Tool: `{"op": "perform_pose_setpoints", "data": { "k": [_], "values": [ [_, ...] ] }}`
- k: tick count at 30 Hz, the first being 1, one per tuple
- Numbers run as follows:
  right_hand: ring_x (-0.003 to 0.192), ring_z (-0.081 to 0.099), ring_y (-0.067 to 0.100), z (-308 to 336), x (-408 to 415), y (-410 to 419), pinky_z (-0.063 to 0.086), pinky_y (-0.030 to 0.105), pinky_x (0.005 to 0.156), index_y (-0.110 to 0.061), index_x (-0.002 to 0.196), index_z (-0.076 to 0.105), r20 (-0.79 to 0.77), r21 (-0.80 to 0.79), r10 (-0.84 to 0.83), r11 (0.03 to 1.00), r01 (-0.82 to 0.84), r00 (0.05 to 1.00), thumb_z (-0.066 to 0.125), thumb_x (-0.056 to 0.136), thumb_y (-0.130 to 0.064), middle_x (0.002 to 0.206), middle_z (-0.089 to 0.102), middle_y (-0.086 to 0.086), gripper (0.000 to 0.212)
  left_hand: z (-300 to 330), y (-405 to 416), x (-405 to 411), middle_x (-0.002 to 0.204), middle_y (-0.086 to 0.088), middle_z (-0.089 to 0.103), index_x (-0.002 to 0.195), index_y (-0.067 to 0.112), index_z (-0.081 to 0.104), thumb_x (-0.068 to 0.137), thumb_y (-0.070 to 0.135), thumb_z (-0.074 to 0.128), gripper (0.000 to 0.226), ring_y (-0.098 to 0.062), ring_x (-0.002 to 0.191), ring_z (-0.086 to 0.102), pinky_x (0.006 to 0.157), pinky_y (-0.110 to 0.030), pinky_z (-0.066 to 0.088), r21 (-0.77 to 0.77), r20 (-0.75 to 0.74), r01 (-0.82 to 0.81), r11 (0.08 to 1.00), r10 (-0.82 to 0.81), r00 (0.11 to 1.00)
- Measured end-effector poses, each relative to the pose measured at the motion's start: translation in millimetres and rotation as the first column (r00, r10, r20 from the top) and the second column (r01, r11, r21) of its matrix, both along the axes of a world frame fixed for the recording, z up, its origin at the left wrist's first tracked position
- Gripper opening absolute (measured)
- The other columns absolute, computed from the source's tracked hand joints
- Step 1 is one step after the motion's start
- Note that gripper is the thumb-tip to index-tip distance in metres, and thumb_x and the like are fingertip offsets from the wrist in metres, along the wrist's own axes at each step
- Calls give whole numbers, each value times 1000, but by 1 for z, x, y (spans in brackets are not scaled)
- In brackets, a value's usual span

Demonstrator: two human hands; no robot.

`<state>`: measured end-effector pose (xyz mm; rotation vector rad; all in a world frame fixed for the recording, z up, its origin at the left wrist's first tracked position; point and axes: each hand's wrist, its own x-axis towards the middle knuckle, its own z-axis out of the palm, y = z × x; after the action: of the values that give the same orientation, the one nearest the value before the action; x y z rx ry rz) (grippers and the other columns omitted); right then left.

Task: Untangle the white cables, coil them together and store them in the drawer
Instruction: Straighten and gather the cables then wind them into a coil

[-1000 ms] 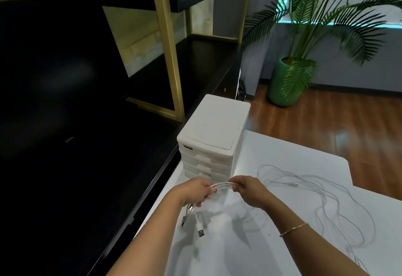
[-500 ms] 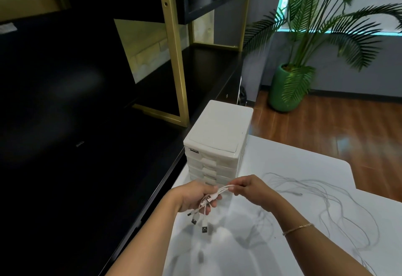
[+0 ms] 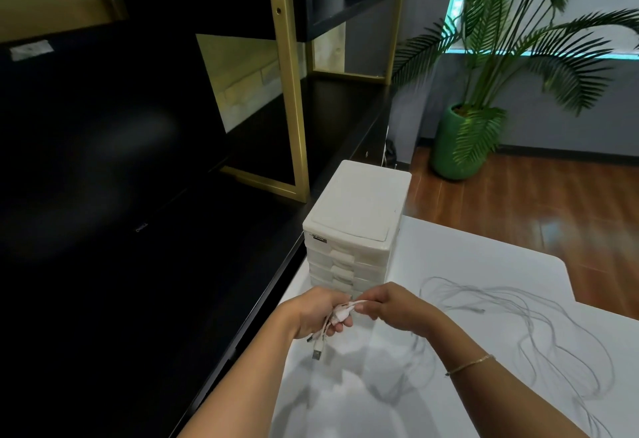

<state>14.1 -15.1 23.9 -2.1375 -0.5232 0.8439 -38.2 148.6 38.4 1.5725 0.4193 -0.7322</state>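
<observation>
White cables (image 3: 539, 327) faint on table, plug ends bunched in left hand (image 3: 316, 311) grip, right hand (image 3: 394, 308) pinching them

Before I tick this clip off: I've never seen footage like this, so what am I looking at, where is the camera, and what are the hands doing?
There is no machine here. The picture comes from a wide-angle camera worn on a person's head, looking forward and down, so the two bare arms reaching in from the bottom are the wearer's own.

The left hand grips a bunch of white cable ends; several plugs dangle below it. The right hand pinches the same cables just beside it.

The rest of the white cables trails off to the right in loose loops on the white table. Just behind the hands stands a small white drawer unit with all the drawers that show closed. Dark shelving with gold posts is to the left, and a potted palm stands on the wooden floor beyond.
</observation>
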Motion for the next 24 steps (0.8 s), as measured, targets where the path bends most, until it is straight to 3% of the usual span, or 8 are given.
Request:
{"op": "perform_pose_setpoints", "data": {
  "k": [3,5,9,14,20,24],
  "values": [
    [61,37,10,-2,0,-7,32,20,59,-24,74,70,-45,74,-105,991,108,993,61,91,-25,59,44,-7,19,-1,7,-3,57,1,63,91,9,60,101,27,34,33,-10,54,58,55,-20,41,67,22,56,996,-57,998],
    [59,36,8,-4,-1,-11,32,17,58,-26,72,69,-65,101,-131,985,137,989,61,91,-24,55,43,-11,21,-5,11,-6,60,-1,63,97,9,58,100,31,35,32,-13,58,60,60,-24,40,14,10,46,999,-46,999],
    [55,38,4,-5,-2,-17,35,13,56,-16,93,75,-103,134,-178,972,191,979,62,90,-21,57,48,-10,14,-9,16,-12,74,-4,58,95,8,59,94,8,46,13,-14,59,57,67,-29,52,-151,-45,-22,988,15,999],
    [56,42,4,-3,-2,-18,36,11,54,-20,98,75,-81,111,-180,976,188,980,62,90,-22,59,52,-8,15,-13,23,-17,79,-3,59,95,7,62,93,-1,49,15,-8,62,55,54,-17,47,-187,-19,-59,981,57,998],
    [54,39,10,0,-1,-19,35,17,52,-16,95,75,-159,43,-138,988,147,978,62,90,-24,59,54,-4,16,-14,24,-12,87,-7,65,107,1,62,96,-1,45,21,-8,59,55,51,-15,44,-120,15,-141,983,144,989],
    [53,44,12,0,0,-20,39,22,55,-16,92,76,-210,49,-115,991,128,971,62,90,-24,63,62,-5,16,-13,20,-10,86,-4,63,109,9,64,96,1,43,26,-7,57,50,50,-15,41,-112,9,-134,985,136,991]
  ]
}}
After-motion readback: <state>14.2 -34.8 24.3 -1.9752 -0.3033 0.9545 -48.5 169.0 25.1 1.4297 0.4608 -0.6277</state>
